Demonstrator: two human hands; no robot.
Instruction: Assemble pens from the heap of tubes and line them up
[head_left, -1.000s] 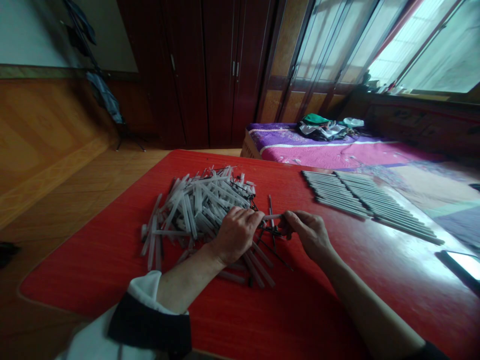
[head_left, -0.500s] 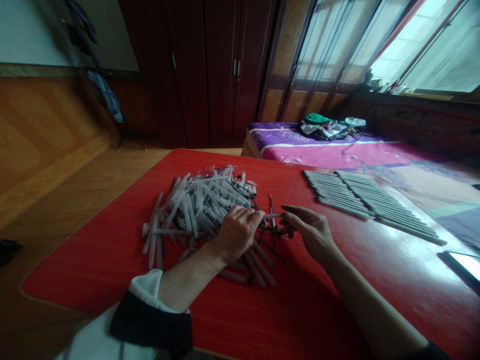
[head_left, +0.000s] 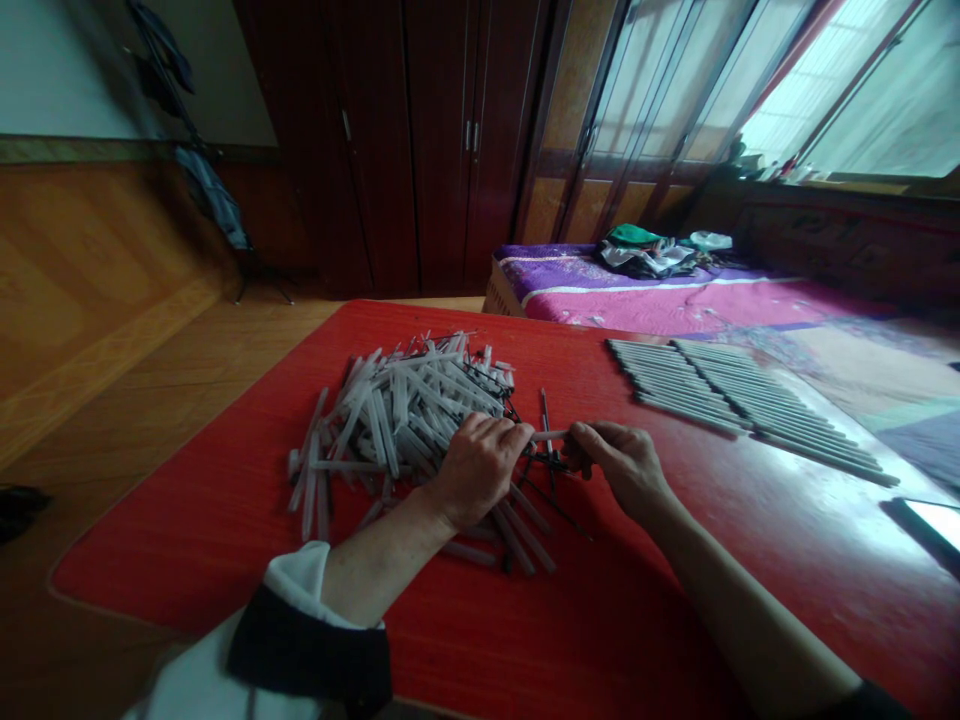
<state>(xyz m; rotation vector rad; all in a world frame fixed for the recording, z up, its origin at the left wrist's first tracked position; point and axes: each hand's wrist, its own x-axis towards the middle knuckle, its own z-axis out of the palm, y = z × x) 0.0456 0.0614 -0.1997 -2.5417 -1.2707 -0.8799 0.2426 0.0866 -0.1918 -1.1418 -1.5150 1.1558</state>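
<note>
My left hand (head_left: 484, 465) is closed round one end of a slim, pale translucent tube (head_left: 550, 435) that looks like a pen barrel. At its other end, my right hand (head_left: 616, 462) pinches it between thumb and fingers. Both hands are just above the red table (head_left: 600, 610). Beside and behind my left hand lies a heap of similar translucent tubes (head_left: 397, 400). Thin dark rods (head_left: 546, 410), like pen refills, lie under and near the held tube. Whether anything is inside the held tube I cannot make out.
Two neat rows of greyish sticks (head_left: 780, 410) lie side by side on the right of the table. A flat device with a bright screen (head_left: 930, 525) sits at the right edge. Beyond stands a bed (head_left: 645, 305) with clothes (head_left: 649, 252); a dark wardrobe (head_left: 442, 150) is behind.
My right fingers, stretched out earlier, have curled in and closed on the tube's right end. My left hand has hardly moved.
</note>
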